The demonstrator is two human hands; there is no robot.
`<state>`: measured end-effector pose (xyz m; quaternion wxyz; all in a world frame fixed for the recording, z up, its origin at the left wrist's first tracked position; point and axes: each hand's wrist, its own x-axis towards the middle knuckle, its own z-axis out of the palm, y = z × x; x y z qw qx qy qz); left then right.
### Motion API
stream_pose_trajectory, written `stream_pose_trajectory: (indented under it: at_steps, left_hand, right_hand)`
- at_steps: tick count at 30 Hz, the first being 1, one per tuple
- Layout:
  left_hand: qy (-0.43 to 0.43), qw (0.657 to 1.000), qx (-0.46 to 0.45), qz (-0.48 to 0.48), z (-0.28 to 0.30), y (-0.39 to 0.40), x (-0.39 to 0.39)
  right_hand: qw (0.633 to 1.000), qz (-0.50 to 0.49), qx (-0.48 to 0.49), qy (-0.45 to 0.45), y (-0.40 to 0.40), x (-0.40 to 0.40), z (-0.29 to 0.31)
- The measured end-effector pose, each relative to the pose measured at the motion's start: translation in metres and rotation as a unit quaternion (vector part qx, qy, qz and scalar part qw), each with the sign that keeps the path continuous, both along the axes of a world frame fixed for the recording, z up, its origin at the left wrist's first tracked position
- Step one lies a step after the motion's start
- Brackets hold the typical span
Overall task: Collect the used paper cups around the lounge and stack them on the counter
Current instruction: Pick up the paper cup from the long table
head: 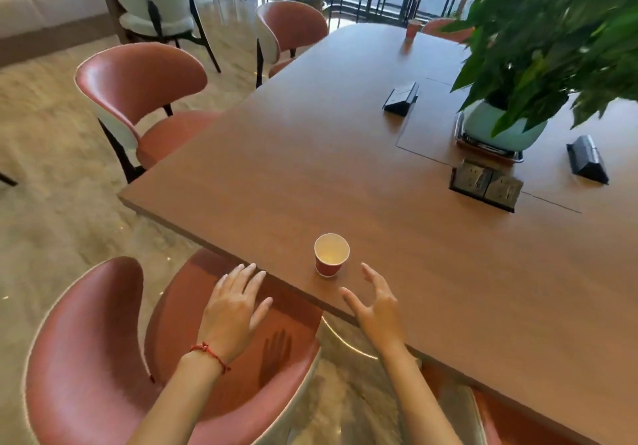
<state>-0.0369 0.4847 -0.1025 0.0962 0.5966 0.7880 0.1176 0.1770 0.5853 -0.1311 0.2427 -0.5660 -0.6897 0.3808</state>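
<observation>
A red paper cup (330,255) with a pale inside stands upright near the front edge of the long wooden table (310,154). My right hand (374,306) hovers just below and to the right of it, fingers spread and curved, holding nothing. My left hand (234,306), with a red string at the wrist, is open over the chair seat, left of the cup and off the table edge. A second red cup (413,28) stands at the far end of the table.
Pink chairs (114,358) stand along the table's left side. A potted plant in a teal pot (500,130) sits at right, with a socket panel (485,185) and two dark boxes (400,97) near it. A sofa and a white chair stand at the back left.
</observation>
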Motion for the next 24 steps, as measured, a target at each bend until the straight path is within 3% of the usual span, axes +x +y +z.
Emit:
stream_pose_trajectory:
  at_steps: [8, 17, 24]
  left_hand:
    - [-0.014, 0.998, -0.040, 0.045, -0.018, 0.024, -0.007]
    - [-0.025, 0.994, -0.077, 0.076, -0.036, 0.023, -0.018]
    - [-0.031, 0.993, -0.082, 0.079, -0.043, 0.025, -0.021]
  right_hand:
    - [0.995, -0.034, -0.061, 0.075, 0.046, -0.030, -0.048]
    - [0.990, -0.047, -0.099, 0.094, 0.073, -0.053, -0.082]
    - [0.986, -0.066, -0.075, 0.135, 0.076, -0.065, -0.093]
